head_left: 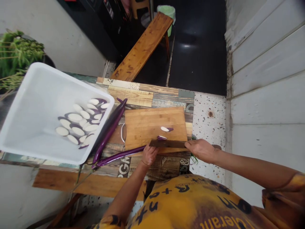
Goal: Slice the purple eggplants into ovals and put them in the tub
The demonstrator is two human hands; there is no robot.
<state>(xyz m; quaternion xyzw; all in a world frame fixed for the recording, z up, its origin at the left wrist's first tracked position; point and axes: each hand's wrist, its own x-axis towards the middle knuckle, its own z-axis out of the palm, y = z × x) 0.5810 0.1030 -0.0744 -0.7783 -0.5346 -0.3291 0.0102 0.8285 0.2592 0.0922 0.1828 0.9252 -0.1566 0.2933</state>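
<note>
My right hand (201, 150) is wrapped round the handle of a cleaver (168, 143), whose dark blade lies across the near part of a wooden cutting board (147, 121). With closed fingers, my left hand (150, 155) holds a long purple eggplant (121, 157) by its end, right beside the blade's tip. The rest of that eggplant stretches left off the board. Two small cut pieces of eggplant (164, 129) lie on the board beyond the blade. More whole eggplants (111, 135) rest left of the board, against a white plastic bin (59, 78) that holds several oval eggplant slices (75, 117).
The patterned table (135, 95) carries the board and bin. Green vegetables (21, 54) are heaped at the far left. A wooden bench (143, 47) stands beyond the table, with a green trash bin (168, 12) behind it. A white wall (267, 105) rises on the right.
</note>
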